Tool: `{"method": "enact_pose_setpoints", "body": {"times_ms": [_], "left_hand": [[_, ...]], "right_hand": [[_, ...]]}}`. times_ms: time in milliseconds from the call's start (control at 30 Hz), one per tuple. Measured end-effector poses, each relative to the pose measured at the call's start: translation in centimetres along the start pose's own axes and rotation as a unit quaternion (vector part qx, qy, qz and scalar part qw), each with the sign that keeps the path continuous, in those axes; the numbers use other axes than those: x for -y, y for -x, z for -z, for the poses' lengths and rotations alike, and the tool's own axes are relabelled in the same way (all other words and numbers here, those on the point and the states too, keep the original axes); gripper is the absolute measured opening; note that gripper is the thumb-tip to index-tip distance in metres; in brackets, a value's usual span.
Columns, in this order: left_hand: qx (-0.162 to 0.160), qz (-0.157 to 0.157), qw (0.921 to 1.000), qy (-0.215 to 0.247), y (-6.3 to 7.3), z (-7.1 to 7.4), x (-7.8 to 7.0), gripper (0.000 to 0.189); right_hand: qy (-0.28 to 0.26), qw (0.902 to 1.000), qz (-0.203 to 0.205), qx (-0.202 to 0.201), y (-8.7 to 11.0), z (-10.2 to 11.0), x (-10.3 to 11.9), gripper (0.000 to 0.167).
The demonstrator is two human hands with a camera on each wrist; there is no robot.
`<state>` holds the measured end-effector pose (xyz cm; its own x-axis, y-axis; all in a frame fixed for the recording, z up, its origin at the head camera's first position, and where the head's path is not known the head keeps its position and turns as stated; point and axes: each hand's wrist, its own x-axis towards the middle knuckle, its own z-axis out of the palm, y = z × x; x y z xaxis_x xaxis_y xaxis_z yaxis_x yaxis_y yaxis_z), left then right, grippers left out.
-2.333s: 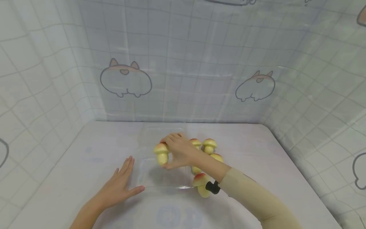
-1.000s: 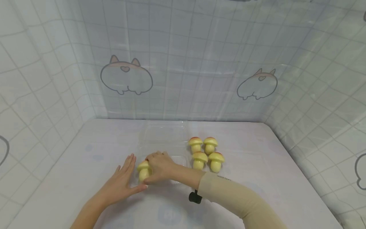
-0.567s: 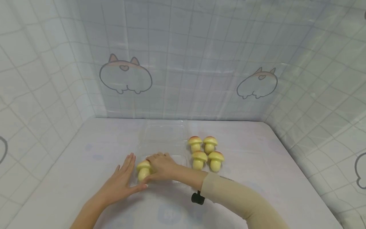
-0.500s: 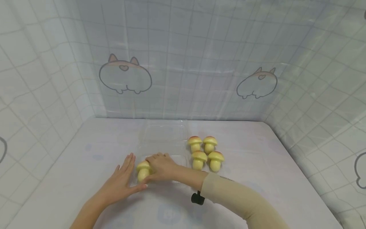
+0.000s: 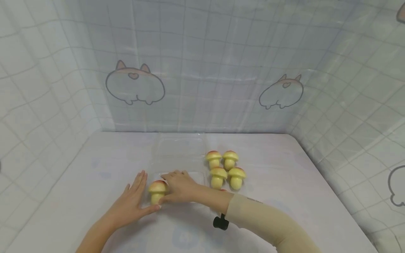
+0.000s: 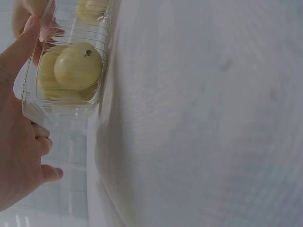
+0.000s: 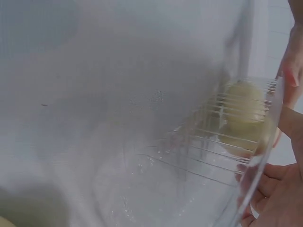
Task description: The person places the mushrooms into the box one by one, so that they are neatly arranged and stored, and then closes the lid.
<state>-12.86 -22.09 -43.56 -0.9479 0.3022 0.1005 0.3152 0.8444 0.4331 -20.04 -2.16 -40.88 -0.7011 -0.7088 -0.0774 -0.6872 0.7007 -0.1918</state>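
Note:
A toy mushroom (image 5: 157, 191), yellow with a reddish cap top, sits in the front left corner of a clear plastic clamshell box (image 5: 197, 179). My right hand (image 5: 180, 186) reaches into the box right beside it, fingers loosely bent and spread from the thumb. In the right wrist view, those fingers (image 7: 267, 187) stand apart from the mushroom (image 7: 244, 116), seen through the ribbed wall. My left hand (image 5: 128, 203) rests along the box's left side with fingers straight; its thumb lies at the front corner. The left wrist view shows the mushroom's round stem (image 6: 78, 66) through the wall.
The box's lid (image 5: 181, 146) lies opened toward the back. Right of the box stand several more mushrooms (image 5: 236, 177) in two rows; another (image 5: 223, 190) is mostly hidden under my right forearm. A grid-patterned curtain (image 5: 202, 88) walls the white table's back and sides.
My right hand brought the mushroom down and left into the box's front corner. Most recently its fingers slid off the cap, while the left hand stayed in place.

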Motion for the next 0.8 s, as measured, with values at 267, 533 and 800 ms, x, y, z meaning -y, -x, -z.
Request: {"method": "enact_pose_setpoints", "body": {"times_ms": [267, 533, 800], "left_hand": [[-0.005, -0.007, 0.9999, 0.008, -0.1, -0.2, 0.3, 0.113], [-0.012, -0.003, 0.9999, 0.005, -0.1, -0.2, 0.3, 0.112], [-0.013, -0.004, 0.9999, 0.005, -0.2, -0.3, 0.2, 0.113]], "right_hand": [[0.017, 0.9971, 0.027, -0.07, 1.8, 0.7, -0.5, 0.076], [0.036, 0.9721, 0.107, -0.206, 4.5, 1.7, -2.0, 0.081], [-0.024, 0.9466, 0.158, -0.28, 6.3, 2.5, -3.9, 0.091]]}}
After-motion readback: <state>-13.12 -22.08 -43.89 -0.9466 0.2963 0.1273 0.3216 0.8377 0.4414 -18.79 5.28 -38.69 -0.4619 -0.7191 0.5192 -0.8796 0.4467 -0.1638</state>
